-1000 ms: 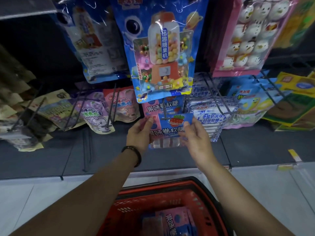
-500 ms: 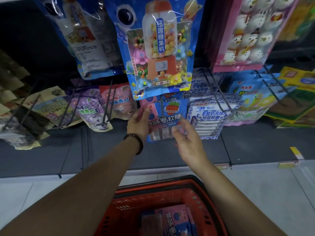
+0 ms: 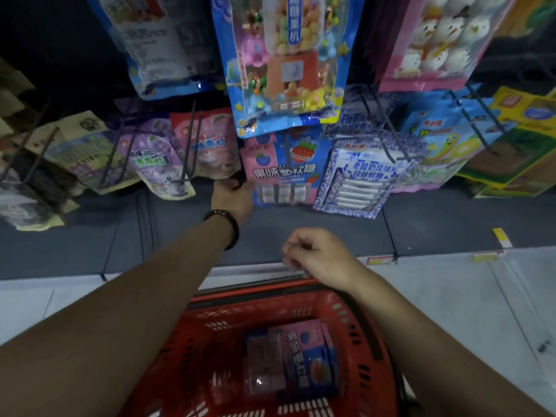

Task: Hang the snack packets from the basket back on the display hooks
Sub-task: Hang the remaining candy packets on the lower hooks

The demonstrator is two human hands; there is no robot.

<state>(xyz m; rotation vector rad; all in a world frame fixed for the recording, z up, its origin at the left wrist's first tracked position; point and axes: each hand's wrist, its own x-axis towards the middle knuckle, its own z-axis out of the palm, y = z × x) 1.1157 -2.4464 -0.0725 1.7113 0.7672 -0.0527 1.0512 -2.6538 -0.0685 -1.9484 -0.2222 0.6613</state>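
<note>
A blue and pink snack packet (image 3: 285, 171) with a strawberry picture hangs on a display hook (image 3: 287, 152) below the big candy-machine bag. My left hand (image 3: 233, 197), with a dark wristband, has its fingers curled against the packet's lower left edge. My right hand (image 3: 316, 254) hovers loosely curled over the far rim of the red basket (image 3: 361, 320) and holds nothing. Inside the basket lies another pink and blue packet (image 3: 304, 356), next to a clear-windowed one (image 3: 261, 365).
Filled hooks flank the packet: a blue-and-white patterned packet (image 3: 358, 179) on the right, pink (image 3: 207, 142) and purple (image 3: 156, 164) bags on the left. A large candy-machine bag (image 3: 285, 64) hangs above. A dark shelf (image 3: 421, 233) and pale floor lie below.
The packet both hands held now hangs on the hook. My right hand has let go and dropped back toward the basket. My left hand has slid down to the packet's lower left edge.
</note>
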